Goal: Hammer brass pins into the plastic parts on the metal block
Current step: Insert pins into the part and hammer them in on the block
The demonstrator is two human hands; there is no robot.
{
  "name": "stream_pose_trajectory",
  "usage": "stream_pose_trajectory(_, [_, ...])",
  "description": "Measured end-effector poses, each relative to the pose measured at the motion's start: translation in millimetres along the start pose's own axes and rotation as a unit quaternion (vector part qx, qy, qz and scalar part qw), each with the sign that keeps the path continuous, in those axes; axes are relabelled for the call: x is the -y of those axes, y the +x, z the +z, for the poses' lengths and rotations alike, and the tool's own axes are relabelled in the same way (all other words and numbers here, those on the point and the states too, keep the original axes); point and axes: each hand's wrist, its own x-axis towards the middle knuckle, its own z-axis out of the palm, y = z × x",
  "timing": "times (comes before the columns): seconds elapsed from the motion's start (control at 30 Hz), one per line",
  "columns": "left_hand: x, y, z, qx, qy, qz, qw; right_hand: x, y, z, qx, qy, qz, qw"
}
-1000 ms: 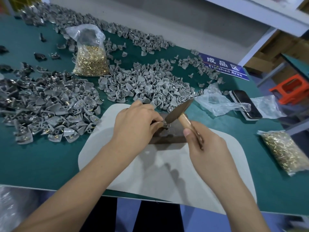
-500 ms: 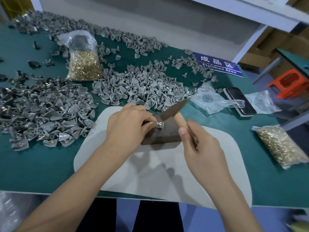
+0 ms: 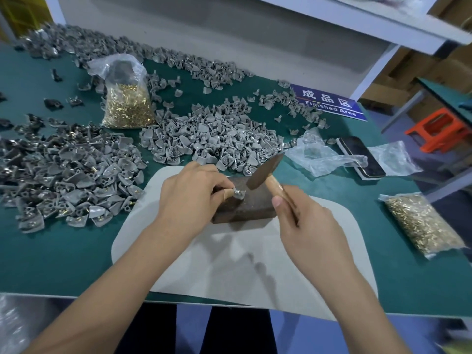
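Hammer (image 3: 265,172) hovering over the pinned part

Left hand (image 3: 189,198) is pinching the plastic part (image 3: 238,193) on the metal block (image 3: 245,203) — right hand (image 3: 306,226) is gripping the handle, head poised just right of it.

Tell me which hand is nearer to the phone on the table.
Right. The right hand grips the hammer handle over the pad, below and left of the phone. The left hand pinches a plastic part on the metal block, farther left.
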Motion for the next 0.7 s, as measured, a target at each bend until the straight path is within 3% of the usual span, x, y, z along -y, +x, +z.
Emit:
stream_pose_trajectory(0.1, [0.1, -1.3, -0.2, -0.002, 0.008, 0.011, 1.0, 5.1, -3.0, 1.8, -0.059, 0.058, -0.004, 0.997])
stream_pose_trajectory(0.27, [-0.9, 1.5, -4.5, 0.012, 0.018, 0.046, 0.999, 5.0, -6.9, 6.0, 0.015, 0.006, -0.01, 1.0])
stream_pose_trajectory(0.37, [-0.2, 5.0, -7.4, 0.031, 0.02, 0.067, 0.997, 7.1, -8.9, 4.2, -0.07, 0.05, -0.009, 0.996])
stream_pose_trajectory(0.43, [0.2, 6.2, -8.4, 0.035, 0.023, 0.07, 0.997, 10.1, -10.0, 6.7, -0.087, 0.089, -0.005, 0.992])
stream_pose_trajectory(0.57, [1.7, 6.2, -7.6, 0.035, 0.019, 0.074, 0.996, 7.8, -9.7, 11.9, 0.034, 0.015, -0.008, 0.999])
stream_pose_trajectory(0.7, [5.9, 6.3, -5.8, 0.029, -0.009, 0.071, 0.997, 9.4, -6.4, 8.9, 0.049, -0.01, -0.006, 0.999])
